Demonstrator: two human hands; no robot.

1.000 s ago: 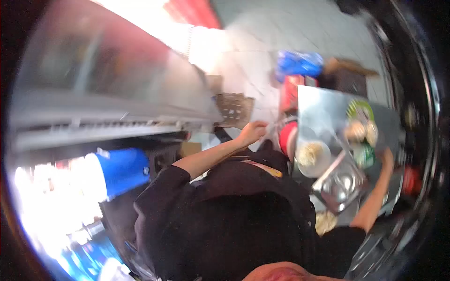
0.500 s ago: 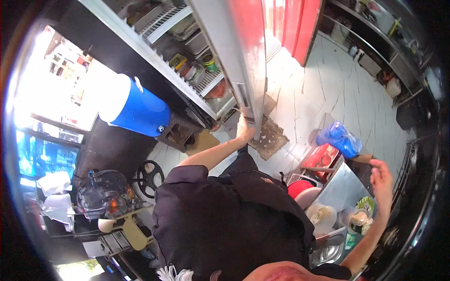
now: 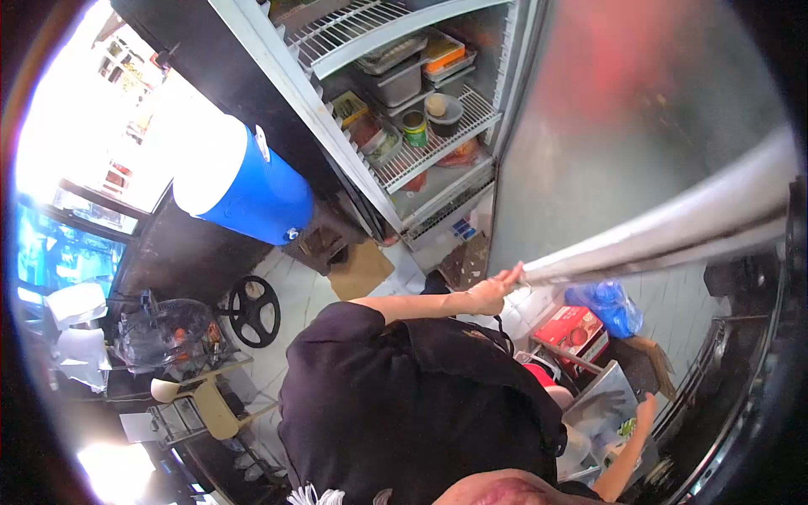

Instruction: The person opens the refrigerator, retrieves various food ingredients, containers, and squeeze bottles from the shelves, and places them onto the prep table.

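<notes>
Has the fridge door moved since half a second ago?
Yes. The fridge door has swung wider open, away from the lower wire shelf, which is now far less hidden behind it.

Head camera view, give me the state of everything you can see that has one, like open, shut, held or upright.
Fridge: open, shelves showing
Fridge door: swung wide
Left hand: on the fridge door's edge, firmness of grip unclear
Right hand: by the metal table, nothing seen in it
Blue cooler: standing; lid lost in glare
Green can: upright on a shelf
Blue bag: crumpled
</notes>
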